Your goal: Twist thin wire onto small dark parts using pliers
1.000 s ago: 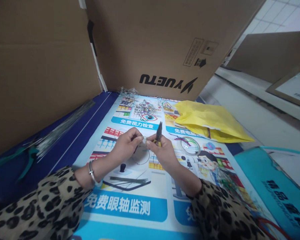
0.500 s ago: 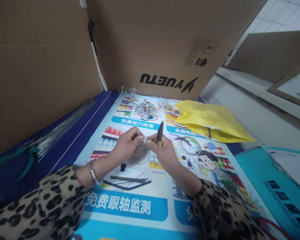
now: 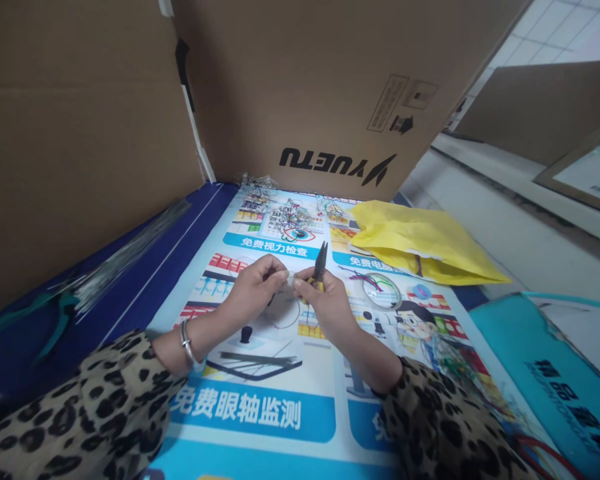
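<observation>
Over the middle of the printed sheet, my left hand [image 3: 257, 288] is closed, thumb and forefinger pinching a small whitish piece [image 3: 291, 277]. My right hand [image 3: 325, 300] meets it from the other side, its fingertips on the same piece. Long-nose pliers [image 3: 321, 261] with yellow handles are tucked in my right hand, jaws pointing up and away. A thin wire loop [image 3: 299, 313] hangs below my fingers. How it joins the whitish piece is too small to make out. Beneath my hands, several short dark wires [image 3: 257, 359] lie on the sheet.
A clear round dish [image 3: 381, 291] with coloured wires sits right of my hands, before a yellow bag [image 3: 420, 240]. Tangled wire pieces [image 3: 293, 217] lie at the back. Teal-handled pliers [image 3: 55, 313] and straight wires [image 3: 125, 257] are at left. Cardboard walls [image 3: 300, 87] stand behind.
</observation>
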Tool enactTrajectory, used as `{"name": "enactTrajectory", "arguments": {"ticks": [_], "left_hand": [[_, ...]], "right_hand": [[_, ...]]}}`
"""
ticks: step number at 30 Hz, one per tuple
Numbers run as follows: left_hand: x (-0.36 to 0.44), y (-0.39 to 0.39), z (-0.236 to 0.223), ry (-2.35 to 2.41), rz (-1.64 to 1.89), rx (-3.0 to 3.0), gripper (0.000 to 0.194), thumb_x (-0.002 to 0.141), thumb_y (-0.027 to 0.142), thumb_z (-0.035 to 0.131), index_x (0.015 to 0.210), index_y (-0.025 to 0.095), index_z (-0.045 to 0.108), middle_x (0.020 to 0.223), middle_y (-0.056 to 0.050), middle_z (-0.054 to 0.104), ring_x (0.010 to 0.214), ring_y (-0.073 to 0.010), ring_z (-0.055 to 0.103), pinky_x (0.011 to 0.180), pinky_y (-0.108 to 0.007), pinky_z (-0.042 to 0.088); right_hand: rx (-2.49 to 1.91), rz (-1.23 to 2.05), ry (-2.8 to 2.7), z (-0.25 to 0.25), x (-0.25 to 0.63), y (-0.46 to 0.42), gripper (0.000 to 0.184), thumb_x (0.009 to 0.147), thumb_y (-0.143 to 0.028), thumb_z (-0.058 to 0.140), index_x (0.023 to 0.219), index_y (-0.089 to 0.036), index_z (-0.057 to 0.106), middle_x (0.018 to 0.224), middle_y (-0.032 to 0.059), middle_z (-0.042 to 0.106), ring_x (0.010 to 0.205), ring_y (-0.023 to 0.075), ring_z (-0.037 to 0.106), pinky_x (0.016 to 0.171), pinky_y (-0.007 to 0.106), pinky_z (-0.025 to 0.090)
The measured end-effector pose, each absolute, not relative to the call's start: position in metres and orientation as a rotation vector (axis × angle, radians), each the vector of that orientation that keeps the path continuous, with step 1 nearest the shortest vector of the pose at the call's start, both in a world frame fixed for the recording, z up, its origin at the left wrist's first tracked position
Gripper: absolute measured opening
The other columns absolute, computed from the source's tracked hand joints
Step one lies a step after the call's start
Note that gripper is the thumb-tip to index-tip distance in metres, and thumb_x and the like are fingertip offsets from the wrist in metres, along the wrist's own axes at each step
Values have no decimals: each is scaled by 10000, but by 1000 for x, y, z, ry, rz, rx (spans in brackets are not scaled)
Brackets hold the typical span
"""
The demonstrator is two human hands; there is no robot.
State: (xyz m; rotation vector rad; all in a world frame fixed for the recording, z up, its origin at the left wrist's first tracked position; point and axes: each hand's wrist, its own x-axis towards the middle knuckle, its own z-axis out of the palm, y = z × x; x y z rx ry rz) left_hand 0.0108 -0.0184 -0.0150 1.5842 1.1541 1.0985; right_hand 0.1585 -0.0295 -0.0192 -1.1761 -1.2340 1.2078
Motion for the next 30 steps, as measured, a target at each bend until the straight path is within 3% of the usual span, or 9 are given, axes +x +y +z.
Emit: {"name": "enactTrajectory", "arguments": {"ticks": [23, 30], "left_hand": [[8, -17, -14, 1148, 1144, 1494, 188, 777, 350, 514, 736, 169, 540, 602, 27, 523, 494, -69, 413, 470, -190, 334], [7, -18, -9, 1054, 1119, 1376, 275, 793, 428, 484, 765, 158, 534, 674, -9, 544, 541, -79, 454, 451, -180, 352]], "right_hand": [[-1123, 1305, -1192, -16, 160, -31, 194, 661, -320, 645, 750, -172, 557, 600, -27, 553, 554, 91, 495, 537, 236, 386], [-1061, 1389, -1154, -18, 162, -30, 196, 662, -331, 637, 724, -178, 532, 559, -30, 545, 517, 94, 497, 482, 226, 342]]}}
